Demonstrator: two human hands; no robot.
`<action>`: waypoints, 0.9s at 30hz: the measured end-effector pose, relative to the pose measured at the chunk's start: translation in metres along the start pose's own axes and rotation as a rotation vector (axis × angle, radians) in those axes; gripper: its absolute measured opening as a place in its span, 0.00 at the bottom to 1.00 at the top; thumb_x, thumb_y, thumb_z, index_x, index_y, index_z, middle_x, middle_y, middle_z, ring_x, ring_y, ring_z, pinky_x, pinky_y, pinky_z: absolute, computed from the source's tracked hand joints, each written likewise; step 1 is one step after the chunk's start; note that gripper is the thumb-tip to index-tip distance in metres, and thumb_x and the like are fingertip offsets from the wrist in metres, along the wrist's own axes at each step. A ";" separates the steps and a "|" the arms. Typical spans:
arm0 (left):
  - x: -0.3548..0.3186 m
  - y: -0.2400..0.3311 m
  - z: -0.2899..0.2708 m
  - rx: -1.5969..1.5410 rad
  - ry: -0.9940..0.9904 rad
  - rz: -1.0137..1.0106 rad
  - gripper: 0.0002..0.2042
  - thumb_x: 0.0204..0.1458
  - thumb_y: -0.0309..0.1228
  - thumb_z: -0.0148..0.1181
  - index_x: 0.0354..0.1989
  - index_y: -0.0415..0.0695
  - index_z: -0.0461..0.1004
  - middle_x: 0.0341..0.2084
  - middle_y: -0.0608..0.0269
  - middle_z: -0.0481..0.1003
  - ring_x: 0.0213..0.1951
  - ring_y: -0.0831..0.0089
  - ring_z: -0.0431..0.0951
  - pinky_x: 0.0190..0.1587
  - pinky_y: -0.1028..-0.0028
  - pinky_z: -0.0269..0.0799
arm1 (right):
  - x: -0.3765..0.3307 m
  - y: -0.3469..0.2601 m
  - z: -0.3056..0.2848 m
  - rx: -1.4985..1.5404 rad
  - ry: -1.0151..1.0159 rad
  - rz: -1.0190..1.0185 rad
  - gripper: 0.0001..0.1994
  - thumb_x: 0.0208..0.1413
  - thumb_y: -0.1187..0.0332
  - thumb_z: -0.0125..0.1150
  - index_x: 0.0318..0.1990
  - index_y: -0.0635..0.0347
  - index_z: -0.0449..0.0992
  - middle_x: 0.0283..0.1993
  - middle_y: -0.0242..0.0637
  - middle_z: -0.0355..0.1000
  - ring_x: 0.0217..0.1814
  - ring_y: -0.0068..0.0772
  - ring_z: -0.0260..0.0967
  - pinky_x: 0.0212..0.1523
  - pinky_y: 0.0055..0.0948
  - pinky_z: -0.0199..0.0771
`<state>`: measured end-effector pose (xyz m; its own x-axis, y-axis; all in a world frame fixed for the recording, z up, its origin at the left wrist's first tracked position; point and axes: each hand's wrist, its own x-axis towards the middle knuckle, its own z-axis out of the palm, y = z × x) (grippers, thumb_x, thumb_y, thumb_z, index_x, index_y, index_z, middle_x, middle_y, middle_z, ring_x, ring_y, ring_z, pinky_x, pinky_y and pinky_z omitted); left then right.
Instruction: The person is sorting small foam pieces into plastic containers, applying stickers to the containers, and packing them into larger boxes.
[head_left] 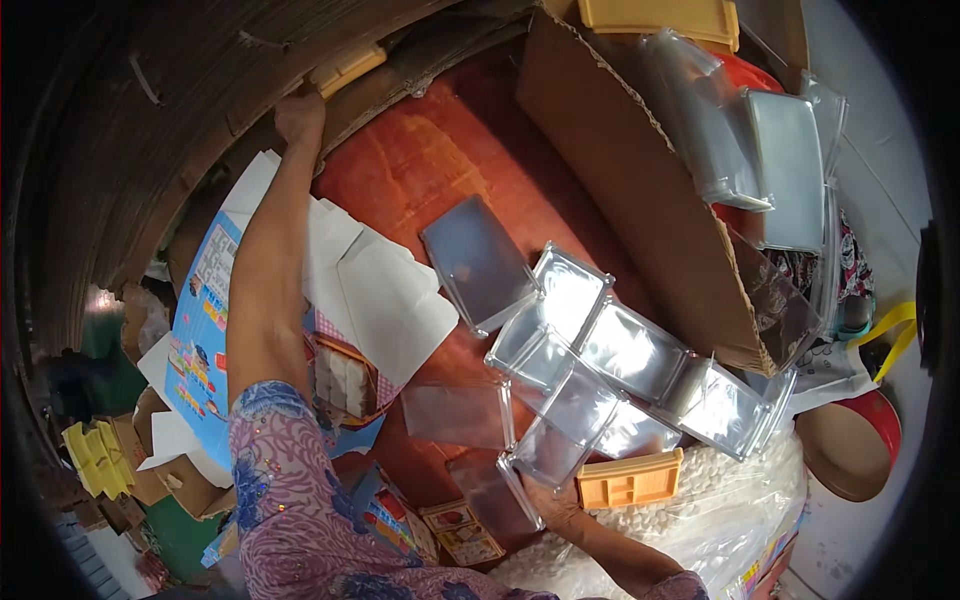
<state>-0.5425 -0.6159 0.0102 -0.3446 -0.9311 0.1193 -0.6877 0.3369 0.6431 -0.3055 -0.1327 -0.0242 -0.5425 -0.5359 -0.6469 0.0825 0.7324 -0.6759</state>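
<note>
Left hand: stretched far out, fingers curled onto a yellow tray wedged by stacked cardboard.
White paper sheets: spread flat beside that arm.
Clear plastic lids: fanned across the red table, in easy reach.
Right hand: pinching one lid's edge.
Orange tray: just beside it.
Cardboard box: crowds the right.

One head-worn fisheye view looked steeply down, close over the red worktop, with cardboard far right; its rim bent edges.
</note>
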 end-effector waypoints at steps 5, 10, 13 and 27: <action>0.054 -0.031 0.023 0.213 0.038 0.288 0.23 0.44 0.39 0.53 0.48 0.41 0.62 0.50 0.53 0.59 0.50 0.61 0.61 0.49 0.71 0.59 | -0.007 0.004 -0.005 -0.752 -0.103 -0.317 0.17 0.52 0.64 0.43 0.48 0.60 0.56 0.49 0.45 0.55 0.51 0.37 0.53 0.50 0.34 0.54; 0.060 -0.031 0.048 0.741 0.056 0.407 0.26 0.44 0.44 0.51 0.50 0.42 0.59 0.51 0.53 0.57 0.52 0.60 0.57 0.52 0.68 0.55 | -0.001 -0.001 -0.004 -0.255 -0.105 -0.043 0.17 0.50 0.64 0.41 0.48 0.59 0.59 0.51 0.50 0.51 0.53 0.49 0.51 0.50 0.45 0.54; 0.095 -0.054 0.042 0.377 0.050 0.201 0.31 0.42 0.50 0.49 0.50 0.42 0.58 0.52 0.52 0.56 0.53 0.59 0.56 0.52 0.66 0.53 | -0.005 -0.011 -0.004 -0.662 0.013 -0.281 0.17 0.49 0.65 0.41 0.47 0.58 0.60 0.52 0.53 0.49 0.54 0.53 0.49 0.49 0.47 0.54; 0.023 -0.012 0.055 -0.031 -0.286 0.415 0.41 0.32 0.63 0.48 0.50 0.41 0.59 0.48 0.52 0.60 0.52 0.62 0.58 0.52 0.64 0.50 | -0.005 0.009 -0.001 -0.236 -0.239 -0.044 0.16 0.49 0.65 0.42 0.45 0.59 0.59 0.47 0.50 0.53 0.52 0.49 0.51 0.50 0.44 0.54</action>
<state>-0.5772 -0.6335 -0.0362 -0.7493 -0.6425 0.1603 -0.4378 0.6623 0.6080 -0.3031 -0.1227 -0.0264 -0.3276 -0.6321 -0.7022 -0.1476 0.7684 -0.6227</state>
